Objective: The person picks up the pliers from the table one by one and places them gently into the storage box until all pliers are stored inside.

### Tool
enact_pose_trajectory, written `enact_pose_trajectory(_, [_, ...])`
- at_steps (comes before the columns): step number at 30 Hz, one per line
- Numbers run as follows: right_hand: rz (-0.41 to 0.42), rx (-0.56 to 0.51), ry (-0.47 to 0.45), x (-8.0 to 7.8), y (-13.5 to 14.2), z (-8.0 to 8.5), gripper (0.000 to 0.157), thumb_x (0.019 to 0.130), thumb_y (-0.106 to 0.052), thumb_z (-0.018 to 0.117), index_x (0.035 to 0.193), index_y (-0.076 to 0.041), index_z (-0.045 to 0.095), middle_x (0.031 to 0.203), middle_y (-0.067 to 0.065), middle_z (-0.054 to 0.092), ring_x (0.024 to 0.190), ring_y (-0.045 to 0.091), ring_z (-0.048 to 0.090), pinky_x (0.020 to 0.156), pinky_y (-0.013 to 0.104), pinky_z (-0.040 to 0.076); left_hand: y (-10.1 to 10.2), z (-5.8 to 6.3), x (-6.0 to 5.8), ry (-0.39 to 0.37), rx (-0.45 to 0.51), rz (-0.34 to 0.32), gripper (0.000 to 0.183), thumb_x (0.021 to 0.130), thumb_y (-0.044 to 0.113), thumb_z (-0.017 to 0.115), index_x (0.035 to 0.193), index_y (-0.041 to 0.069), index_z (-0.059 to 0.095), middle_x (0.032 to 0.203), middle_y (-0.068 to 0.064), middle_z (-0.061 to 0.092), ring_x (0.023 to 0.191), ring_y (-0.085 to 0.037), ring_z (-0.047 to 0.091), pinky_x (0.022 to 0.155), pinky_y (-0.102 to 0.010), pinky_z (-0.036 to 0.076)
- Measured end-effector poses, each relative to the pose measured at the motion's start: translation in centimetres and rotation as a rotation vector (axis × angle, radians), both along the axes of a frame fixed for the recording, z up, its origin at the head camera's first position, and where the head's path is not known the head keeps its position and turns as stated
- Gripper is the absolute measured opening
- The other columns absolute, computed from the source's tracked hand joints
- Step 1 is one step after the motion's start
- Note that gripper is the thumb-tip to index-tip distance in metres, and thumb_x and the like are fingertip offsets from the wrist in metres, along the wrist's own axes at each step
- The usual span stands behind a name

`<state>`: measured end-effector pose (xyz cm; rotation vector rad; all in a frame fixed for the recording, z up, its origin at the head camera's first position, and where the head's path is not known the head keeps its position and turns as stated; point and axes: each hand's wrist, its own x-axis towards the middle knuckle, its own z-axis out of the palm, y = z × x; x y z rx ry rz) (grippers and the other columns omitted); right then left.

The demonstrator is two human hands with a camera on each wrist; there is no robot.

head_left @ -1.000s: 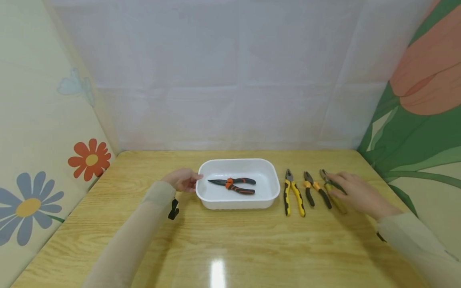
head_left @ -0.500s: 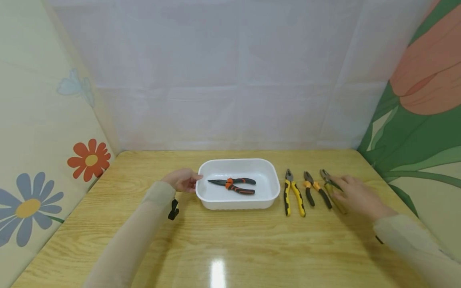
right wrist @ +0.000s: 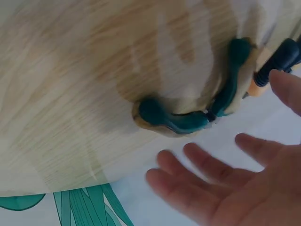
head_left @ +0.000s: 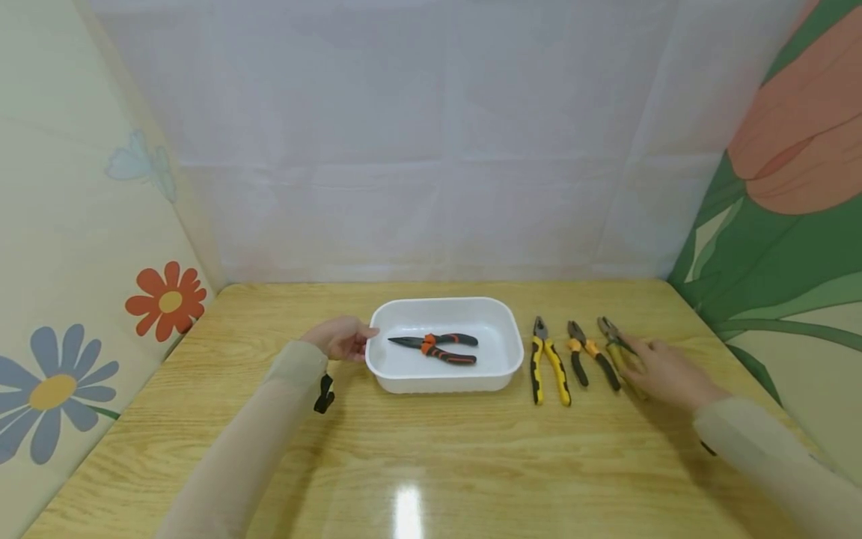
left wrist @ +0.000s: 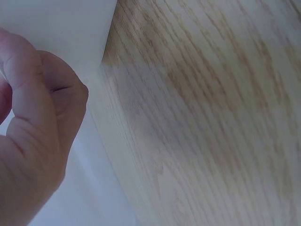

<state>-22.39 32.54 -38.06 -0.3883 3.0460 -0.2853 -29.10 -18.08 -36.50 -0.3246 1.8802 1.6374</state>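
Observation:
My left hand (head_left: 342, 337) pinches the left rim of a white plastic tray (head_left: 444, 384), thumb over the edge. Long-nose pliers (head_left: 429, 344) with black and orange handles lie inside it. On the right, my right hand (head_left: 670, 372) hovers over pliers with olive-green handles (head_left: 613, 347), partly covering the handles in the head view. The right wrist view shows the fingers spread and apart from those pliers (right wrist: 188, 123), whose handles look teal there. In the left wrist view, the left hand's (left wrist: 35, 113) curled fingers are at the tray wall (left wrist: 70, 28).
Between the tray and my right hand lie yellow-and-black pliers (head_left: 539, 352) and smaller orange-and-black pliers (head_left: 576, 346), handles toward me. All rest on a wooden table (head_left: 485, 464). A white cloth (head_left: 431, 150) hangs behind, with flower-patterned panels (head_left: 60, 224) at the sides.
My right hand has shifted slightly left and toward me over the olive-green pliers. The left hand, the tray and the pliers have not visibly moved.

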Motion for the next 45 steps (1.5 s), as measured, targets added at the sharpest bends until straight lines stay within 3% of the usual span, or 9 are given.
enact_pose_trajectory(5, [-0.038, 0.005, -0.073, -0.2, 0.5, -0.4, 0.079, 0.091, -0.036, 0.066, 0.139, 0.017, 0.031, 0.119, 0.052, 0.039, 0.102, 0.064, 0.047, 0.079, 0.068, 0.045, 0.0, 0.0, 0.0, 0.002, 0.000, -0.006, 0.013, 0.102, 0.009, 0.046, 0.103, -0.003, 0.047, 0.081, -0.007, 0.050, 0.069, -0.014, 0.052, 0.058, -0.017, 0.052])
enact_pose_trajectory(9, [-0.071, -0.019, -0.131, -0.4, 0.8, -0.6, 0.088, 0.091, -0.043, 0.064, 0.139, 0.020, 0.025, 0.126, 0.055, 0.029, 0.111, 0.071, 0.034, 0.084, 0.075, 0.038, -0.1, 0.0, 0.0, -0.002, 0.011, -0.012, 0.012, 0.102, 0.009, 0.045, 0.103, -0.003, 0.047, 0.081, -0.007, 0.050, 0.069, -0.013, 0.052, 0.058, -0.017, 0.052])
enact_pose_trajectory(16, [-0.056, 0.000, -0.115, -1.0, 0.7, -1.2, 0.082, 0.092, -0.035, 0.063, 0.138, 0.021, 0.025, 0.120, 0.051, 0.040, 0.110, 0.068, 0.038, 0.084, 0.072, 0.041, -0.2, -0.4, -0.3, 0.012, -0.014, -0.022, 0.013, 0.101, 0.010, 0.048, 0.102, -0.003, 0.049, 0.083, -0.007, 0.051, 0.071, -0.012, 0.053, 0.061, -0.017, 0.053])
enact_pose_trajectory(23, [-0.067, 0.009, -0.093, -1.2, 0.5, -1.3, 0.077, 0.092, -0.032, 0.062, 0.137, 0.020, 0.028, 0.119, 0.050, 0.042, 0.109, 0.067, 0.039, 0.085, 0.071, 0.040, -0.6, -0.4, -0.5, 0.012, 0.024, -0.061, 0.014, 0.100, 0.011, 0.053, 0.098, -0.002, 0.051, 0.083, -0.007, 0.051, 0.072, -0.013, 0.054, 0.063, -0.018, 0.053])
enact_pose_trajectory(30, [-0.073, 0.010, -0.086, -1.4, 0.4, -1.4, 0.074, 0.092, -0.031, 0.062, 0.136, 0.020, 0.030, 0.119, 0.051, 0.041, 0.109, 0.068, 0.038, 0.084, 0.072, 0.041, -0.1, 0.1, 0.1, 0.009, 0.020, -0.006, 0.010, 0.102, 0.008, 0.046, 0.101, -0.002, 0.048, 0.081, -0.006, 0.051, 0.069, -0.012, 0.053, 0.060, -0.017, 0.053])
enact_pose_trajectory(45, [-0.040, 0.007, -0.029, -1.4, 0.0, -1.6, 0.068, 0.089, -0.018, 0.062, 0.137, 0.020, 0.032, 0.111, 0.047, 0.048, 0.103, 0.063, 0.046, 0.079, 0.067, 0.046, 0.0, -0.2, 0.0, 0.011, 0.001, -0.003, 0.011, 0.102, 0.009, 0.046, 0.101, -0.002, 0.048, 0.081, -0.007, 0.050, 0.068, -0.013, 0.052, 0.058, -0.017, 0.052])
